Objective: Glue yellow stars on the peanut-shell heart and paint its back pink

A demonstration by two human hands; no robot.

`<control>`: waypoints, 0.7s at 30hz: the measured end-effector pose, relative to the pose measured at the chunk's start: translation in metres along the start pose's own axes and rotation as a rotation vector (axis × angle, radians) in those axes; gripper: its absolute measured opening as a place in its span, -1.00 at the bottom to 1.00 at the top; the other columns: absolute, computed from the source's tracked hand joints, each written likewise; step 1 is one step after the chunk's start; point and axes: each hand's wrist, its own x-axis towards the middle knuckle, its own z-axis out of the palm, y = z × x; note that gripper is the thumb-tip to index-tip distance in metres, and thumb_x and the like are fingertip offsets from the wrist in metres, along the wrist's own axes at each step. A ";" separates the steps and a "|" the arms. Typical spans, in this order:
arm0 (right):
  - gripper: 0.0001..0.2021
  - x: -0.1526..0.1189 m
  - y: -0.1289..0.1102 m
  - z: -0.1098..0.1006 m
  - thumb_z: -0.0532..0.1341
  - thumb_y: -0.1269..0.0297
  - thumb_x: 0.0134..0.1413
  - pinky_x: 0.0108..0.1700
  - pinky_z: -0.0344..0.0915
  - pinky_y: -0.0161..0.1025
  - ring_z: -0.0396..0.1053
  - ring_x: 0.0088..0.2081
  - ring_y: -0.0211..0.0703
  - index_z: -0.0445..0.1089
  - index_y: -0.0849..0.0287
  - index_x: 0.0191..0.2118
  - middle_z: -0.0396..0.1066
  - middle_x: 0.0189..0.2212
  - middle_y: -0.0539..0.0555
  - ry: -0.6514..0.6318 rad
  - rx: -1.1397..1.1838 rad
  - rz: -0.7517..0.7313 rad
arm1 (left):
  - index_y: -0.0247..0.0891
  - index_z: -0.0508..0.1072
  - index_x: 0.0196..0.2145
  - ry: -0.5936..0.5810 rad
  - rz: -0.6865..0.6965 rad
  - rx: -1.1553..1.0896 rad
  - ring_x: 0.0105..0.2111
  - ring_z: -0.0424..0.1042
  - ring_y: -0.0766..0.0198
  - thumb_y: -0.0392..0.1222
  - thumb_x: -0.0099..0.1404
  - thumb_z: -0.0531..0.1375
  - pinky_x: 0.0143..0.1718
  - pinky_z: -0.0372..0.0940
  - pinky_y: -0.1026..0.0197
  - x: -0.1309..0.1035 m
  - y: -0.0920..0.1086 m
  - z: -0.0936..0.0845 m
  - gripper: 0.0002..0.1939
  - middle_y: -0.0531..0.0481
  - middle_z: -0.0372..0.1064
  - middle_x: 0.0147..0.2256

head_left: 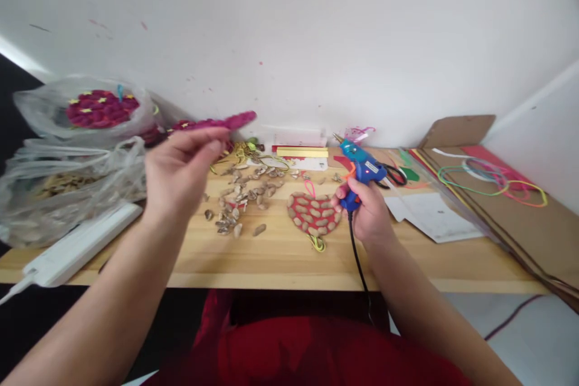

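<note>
My right hand [371,211] grips a blue hot glue gun [367,167] by its handle. Its nozzle points up and to the left, and a black cord hangs from the handle's base. Below and left of the gun, a red heart [312,215] covered with peanuts lies on the table, with a pink loop on top and a yellow-green string at the bottom. My left hand [187,163] is raised over the left side with thumb and fingers pinched together. Beyond its fingertips shows a purple bumpy piece [240,120]; whether the fingers hold it, I cannot tell.
Loose peanuts and shells [244,196] lie scattered mid-table. At left are plastic bags [27,193], a purple starred decoration [103,108] and a white power strip [85,247]. Cardboard [506,211], coloured cords [493,178] and white paper [441,220] lie at right. A wall rises behind.
</note>
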 end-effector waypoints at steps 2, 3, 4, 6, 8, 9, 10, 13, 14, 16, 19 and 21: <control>-0.63 -0.001 -0.001 -0.003 0.45 0.04 -0.05 -0.59 0.22 -0.34 0.47 -0.58 -0.21 0.27 0.08 -0.34 0.36 -0.61 -0.15 0.020 -0.021 -0.024 | -0.15 0.69 -0.13 -0.127 0.034 0.047 -0.10 0.59 0.09 -0.11 0.32 0.38 0.13 0.46 -0.15 -0.036 0.003 0.021 -0.82 0.02 0.66 -0.16; -0.62 -0.002 -0.001 -0.005 0.46 0.04 -0.05 -0.59 0.22 -0.34 0.46 -0.58 -0.22 0.27 0.07 -0.34 0.35 -0.63 -0.15 0.031 -0.032 -0.034 | -0.16 0.70 -0.15 -0.217 0.039 0.023 -0.18 0.59 0.12 -0.14 0.32 0.36 0.03 0.52 -0.07 -0.052 0.001 0.032 -0.83 0.00 0.66 -0.21; -0.62 -0.003 -0.002 -0.008 0.46 0.04 -0.05 -0.59 0.22 -0.34 0.45 -0.59 -0.22 0.27 0.07 -0.35 0.34 -0.64 -0.16 0.041 -0.041 -0.039 | -0.16 0.71 -0.13 -0.302 0.010 -0.008 -0.21 0.60 0.15 -0.18 0.34 0.33 -0.04 0.53 0.01 -0.067 -0.001 0.042 -0.82 -0.01 0.66 -0.23; -0.61 -0.007 -0.004 -0.016 0.47 0.04 -0.05 -0.58 0.22 -0.34 0.43 -0.60 -0.24 0.27 0.07 -0.36 0.33 -0.65 -0.17 0.061 -0.054 -0.040 | -0.17 0.72 -0.13 -0.434 -0.007 -0.056 -0.28 0.58 0.18 -0.22 0.36 0.29 -0.18 0.52 0.12 -0.092 -0.008 0.062 -0.80 -0.04 0.65 -0.28; -0.61 -0.012 -0.005 -0.024 0.48 0.05 -0.06 -0.57 0.23 -0.34 0.42 -0.60 -0.25 0.27 0.08 -0.37 0.32 -0.66 -0.17 0.075 -0.071 -0.036 | -0.18 0.72 -0.12 -0.504 -0.038 -0.053 -0.27 0.59 0.18 -0.23 0.37 0.28 -0.18 0.52 0.13 -0.108 -0.013 0.077 -0.79 -0.07 0.65 -0.27; -0.61 -0.014 -0.006 -0.028 0.48 0.06 -0.06 -0.57 0.23 -0.34 0.41 -0.60 -0.25 0.27 0.08 -0.37 0.32 -0.67 -0.18 0.078 -0.084 -0.034 | -0.19 0.72 -0.13 -0.538 -0.063 -0.059 -0.24 0.60 0.17 -0.24 0.37 0.26 -0.15 0.52 0.13 -0.113 -0.015 0.083 -0.78 -0.09 0.65 -0.26; -0.62 -0.017 -0.007 -0.032 0.48 0.07 -0.06 -0.57 0.23 -0.35 0.41 -0.60 -0.26 0.28 0.08 -0.36 0.32 -0.67 -0.18 0.080 -0.100 -0.031 | -0.20 0.72 -0.13 -0.569 -0.093 -0.071 -0.23 0.61 0.16 -0.25 0.37 0.25 -0.13 0.52 0.13 -0.116 -0.017 0.088 -0.77 -0.10 0.66 -0.24; -0.64 -0.022 -0.007 -0.040 0.48 0.08 -0.05 -0.55 0.22 -0.35 0.40 -0.60 -0.27 0.30 0.09 -0.35 0.31 -0.68 -0.18 0.074 -0.147 -0.013 | -0.21 0.72 -0.13 -0.637 -0.171 -0.066 -0.20 0.62 0.17 -0.27 0.35 0.24 -0.09 0.53 0.13 -0.122 -0.017 0.095 -0.76 -0.11 0.66 -0.19; -0.65 -0.022 -0.006 -0.042 0.47 0.09 -0.04 -0.55 0.23 -0.35 0.40 -0.60 -0.27 0.31 0.09 -0.34 0.32 -0.68 -0.18 0.071 -0.158 -0.005 | -0.21 0.72 -0.13 -0.647 -0.182 -0.047 -0.19 0.62 0.17 -0.27 0.35 0.24 -0.07 0.52 0.13 -0.123 -0.016 0.095 -0.76 -0.10 0.66 -0.20; -0.66 -0.022 -0.004 -0.044 0.47 0.09 -0.04 -0.54 0.23 -0.34 0.41 -0.59 -0.26 0.33 0.10 -0.34 0.33 -0.68 -0.17 0.070 -0.172 0.010 | -0.21 0.72 -0.12 -0.659 -0.182 -0.008 -0.20 0.60 0.17 -0.27 0.35 0.23 -0.09 0.51 0.14 -0.125 -0.015 0.095 -0.75 -0.10 0.64 -0.23; -0.67 -0.020 -0.001 -0.044 0.47 0.09 -0.04 -0.50 0.24 -0.33 0.42 -0.57 -0.25 0.33 0.11 -0.36 0.34 -0.69 -0.16 0.069 -0.191 0.008 | -0.24 0.70 -0.08 -0.690 -0.163 0.032 -0.24 0.57 0.18 -0.28 0.35 0.21 -0.17 0.49 0.17 -0.130 -0.013 0.092 -0.71 -0.12 0.59 -0.24; -0.67 -0.019 0.001 -0.043 0.46 0.08 -0.02 -0.46 0.26 -0.31 0.44 -0.55 -0.24 0.33 0.11 -0.39 0.34 -0.69 -0.14 0.047 -0.207 -0.005 | -0.24 0.69 -0.05 -0.725 -0.158 0.049 -0.25 0.57 0.18 -0.28 0.36 0.21 -0.18 0.48 0.18 -0.132 -0.012 0.089 -0.70 -0.12 0.58 -0.23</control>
